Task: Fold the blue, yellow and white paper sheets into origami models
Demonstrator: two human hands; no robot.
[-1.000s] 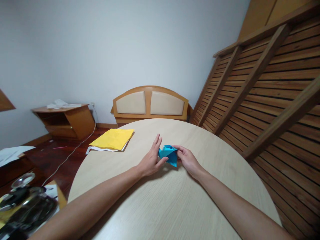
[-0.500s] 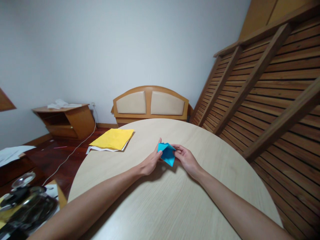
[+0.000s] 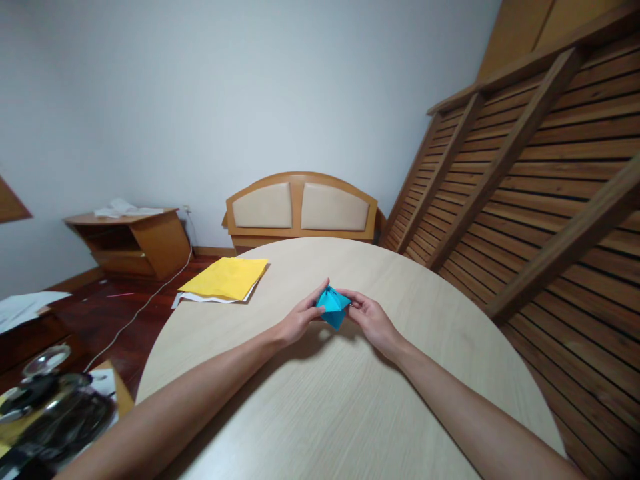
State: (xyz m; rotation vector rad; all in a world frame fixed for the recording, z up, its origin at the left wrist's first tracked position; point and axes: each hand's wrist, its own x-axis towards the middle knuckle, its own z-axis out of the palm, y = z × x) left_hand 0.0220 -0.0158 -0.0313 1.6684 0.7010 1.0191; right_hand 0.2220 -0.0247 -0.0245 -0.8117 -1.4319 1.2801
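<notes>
A blue folded paper piece [image 3: 333, 308] is held between my two hands, just over the pale round table [image 3: 320, 400]. It has several pointed flaps, and its lower tip points toward me. My left hand [image 3: 303, 319] grips its left side, with the thumb on the near face and a finger behind. From the right, my right hand [image 3: 369, 317] pinches the paper's right corner between thumb and fingers. Some fingertips are hidden behind the paper.
Yellow paper [image 3: 227, 278] lies over white sheets at the table's left edge. A glass pot [image 3: 65, 413] stands lower left, off the table. Behind the table is a padded headboard [image 3: 300, 207]; a slatted wooden frame [image 3: 540, 160] leans on the right.
The blue paper has turned and changed shape: its open hollow facing me has closed into a flap with a point toward the right. My left hand has shifted slightly around it.
</notes>
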